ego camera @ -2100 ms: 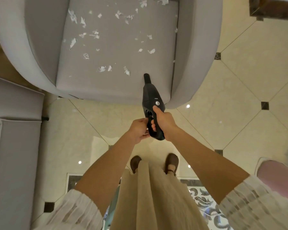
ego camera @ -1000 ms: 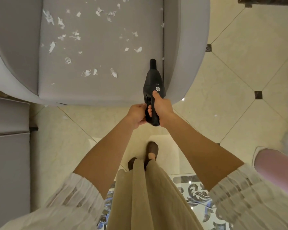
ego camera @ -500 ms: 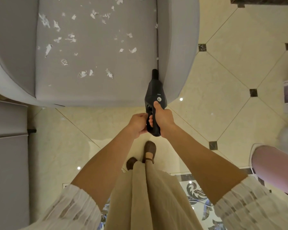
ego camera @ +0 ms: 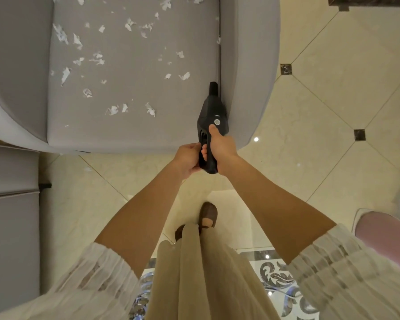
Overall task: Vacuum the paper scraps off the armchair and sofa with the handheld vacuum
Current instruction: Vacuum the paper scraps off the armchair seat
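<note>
Barely started: white torn paper scraps (ego camera: 112, 109) all over the grey fabric armchair (ego camera: 134, 125) seat. Right hand (ego camera: 221, 150) fingers wrapped round black handheld vacuum (ego camera: 211, 116), left hand (ego camera: 187, 159) pinching its base, nozzle at the seat's right seam. Grey sofa (ego camera: 9, 227) untouched, no scraps visible there.

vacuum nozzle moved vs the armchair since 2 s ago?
Yes. The vacuum nozzle has shifted right across the seat cushion, now beside the armchair's right armrest.
</note>
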### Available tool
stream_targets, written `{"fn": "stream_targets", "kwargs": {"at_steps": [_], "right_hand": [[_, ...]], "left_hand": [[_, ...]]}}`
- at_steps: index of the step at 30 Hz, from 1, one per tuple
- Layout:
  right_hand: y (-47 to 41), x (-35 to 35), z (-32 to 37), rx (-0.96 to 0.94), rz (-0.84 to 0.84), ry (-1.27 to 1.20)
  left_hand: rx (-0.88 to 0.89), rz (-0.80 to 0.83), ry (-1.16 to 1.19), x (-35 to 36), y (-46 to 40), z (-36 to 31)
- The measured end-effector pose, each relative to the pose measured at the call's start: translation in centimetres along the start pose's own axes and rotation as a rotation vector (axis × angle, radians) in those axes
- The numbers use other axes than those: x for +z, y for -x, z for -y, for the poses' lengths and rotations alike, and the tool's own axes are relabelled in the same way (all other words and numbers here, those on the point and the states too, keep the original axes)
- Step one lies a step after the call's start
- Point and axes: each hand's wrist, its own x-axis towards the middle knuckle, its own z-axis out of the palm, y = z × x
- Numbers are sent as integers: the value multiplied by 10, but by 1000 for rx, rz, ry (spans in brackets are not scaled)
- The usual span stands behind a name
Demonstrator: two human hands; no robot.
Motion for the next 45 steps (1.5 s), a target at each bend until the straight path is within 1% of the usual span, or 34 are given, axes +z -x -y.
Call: {"fn": "stream_targets", "kwargs": {"at_steps": [6, 9, 12, 21, 26, 30, 35, 40, 45], "right_hand": [[13, -14, -22, 38, 25, 87], [16, -19, -37, 58, 62, 155], [14, -16, -42, 54, 71, 174], [-8, 2, 12, 62, 120, 65], [-27, 20, 38, 35, 96, 107], [-36, 36, 52, 21, 57, 96], [-32, 41, 43, 12, -10, 122], [-13, 40, 33, 73, -6, 5], [-17, 55, 51, 68, -33, -21]], "left_hand": [[-54, 18, 53, -2, 18, 19], [-87, 19, 27, -4, 26, 31], [-101, 1, 32, -5, 25, 34], [-52, -30, 104, -7, -4, -12], [-57, -45, 93, -10, -22, -44], [-67, -58, 63, -18, -32, -66], [-108, 24, -38, -26, -28, -69], [-195, 80, -82, -36, -20, -64], [-170, 102, -113, -43, -30, -86]]}}
